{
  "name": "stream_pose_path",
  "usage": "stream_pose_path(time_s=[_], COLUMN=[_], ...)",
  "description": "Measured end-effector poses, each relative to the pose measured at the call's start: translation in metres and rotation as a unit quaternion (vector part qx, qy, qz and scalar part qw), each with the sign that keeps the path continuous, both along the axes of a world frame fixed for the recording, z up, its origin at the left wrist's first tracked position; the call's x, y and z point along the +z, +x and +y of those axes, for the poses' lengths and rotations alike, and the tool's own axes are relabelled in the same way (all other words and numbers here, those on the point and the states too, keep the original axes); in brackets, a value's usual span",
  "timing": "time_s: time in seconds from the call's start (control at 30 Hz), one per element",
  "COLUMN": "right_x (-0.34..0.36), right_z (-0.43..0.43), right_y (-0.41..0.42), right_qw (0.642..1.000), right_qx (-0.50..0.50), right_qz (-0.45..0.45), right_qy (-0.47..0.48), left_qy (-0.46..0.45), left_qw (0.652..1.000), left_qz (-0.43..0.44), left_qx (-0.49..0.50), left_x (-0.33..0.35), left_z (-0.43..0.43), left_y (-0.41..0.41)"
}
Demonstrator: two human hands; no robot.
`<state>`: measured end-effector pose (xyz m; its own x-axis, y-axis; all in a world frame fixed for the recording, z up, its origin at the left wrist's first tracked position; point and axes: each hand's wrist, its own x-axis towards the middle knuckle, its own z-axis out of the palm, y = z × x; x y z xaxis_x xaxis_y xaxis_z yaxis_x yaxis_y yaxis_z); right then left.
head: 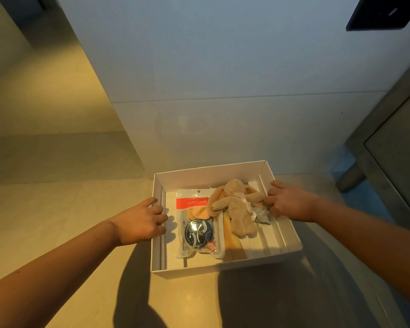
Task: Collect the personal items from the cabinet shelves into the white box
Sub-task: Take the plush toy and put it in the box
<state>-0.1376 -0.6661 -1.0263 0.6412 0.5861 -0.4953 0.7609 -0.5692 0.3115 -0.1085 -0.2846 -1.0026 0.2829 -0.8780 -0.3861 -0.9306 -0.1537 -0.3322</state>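
The left hand [142, 221] and right hand [290, 202] curl their fingers over the white box [211, 176] walls at nine and three o'clock, the right beside the plush rabbit [237, 209], probably to lift it.

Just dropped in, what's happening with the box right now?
A person holds the white box by its side walls: the left hand grips the left wall, the right hand curls over the right wall, beside the plush rabbit. Also inside lie a clear packet with a red label and a round dark tin.
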Motion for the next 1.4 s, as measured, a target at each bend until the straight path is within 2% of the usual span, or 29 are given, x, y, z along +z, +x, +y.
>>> stream_pose_path(time_s=[0.2, 0.4, 0.67, 0.93, 1.4], right_x=[0.004, 0.005, 0.002, 0.008, 0.011], right_z=[0.004, 0.009, 0.006, 0.009, 0.023], right_y=[0.002, 0.003, 0.003, 0.012, 0.003], right_qw=[1.0, 0.999, 0.999, 0.999, 0.999], right_qx=[0.003, 0.016, 0.041, 0.026, -0.013], right_qz=[-0.002, -0.007, 0.011, 0.034, 0.031], right_qy=[-0.022, -0.05, -0.017, -0.004, -0.04], left_qy=[-0.029, -0.016, -0.008, 0.067, 0.093], left_qw=[0.999, 1.0, 1.0, 0.996, 0.994], left_qz=[-0.018, -0.023, -0.011, 0.012, 0.002], left_qx=[0.01, -0.008, -0.003, 0.053, 0.063], left_x=[0.006, 0.004, -0.001, -0.024, -0.023], left_z=[0.002, 0.003, 0.006, 0.012, 0.012], left_y=[0.0, -0.003, -0.004, 0.004, 0.004])
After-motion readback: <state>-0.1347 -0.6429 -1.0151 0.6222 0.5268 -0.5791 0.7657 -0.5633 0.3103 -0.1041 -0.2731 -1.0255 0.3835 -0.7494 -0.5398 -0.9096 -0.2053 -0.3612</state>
